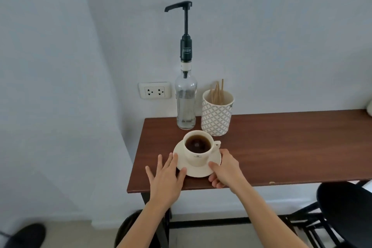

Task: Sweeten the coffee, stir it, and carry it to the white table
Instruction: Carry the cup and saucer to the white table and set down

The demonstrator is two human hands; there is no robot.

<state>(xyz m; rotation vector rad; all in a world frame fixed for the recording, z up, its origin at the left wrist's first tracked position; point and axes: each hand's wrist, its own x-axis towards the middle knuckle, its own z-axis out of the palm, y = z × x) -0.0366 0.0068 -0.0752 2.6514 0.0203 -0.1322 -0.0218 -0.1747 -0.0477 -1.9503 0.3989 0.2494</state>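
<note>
A cream cup (198, 156) full of dark coffee stands on a cream saucer (196, 171) near the left end of a brown table (281, 147). My right hand (224, 169) grips the saucer's right rim, thumb on top and fingers curled below. My left hand (168, 175) lies flat with fingers spread, fingertips touching the saucer's left rim. Behind the cup stands a clear glass syrup bottle (185, 106) with a tall black pump, its spout pointing left. Right of it, a patterned white holder (216, 115) contains several wooden stir sticks (217, 91).
The table stands against a pale wall with a double power socket (154, 90) at its left. A black stool (344, 211) stands under the table's right side. A dark shoe (28, 234) shows at the bottom left on the floor.
</note>
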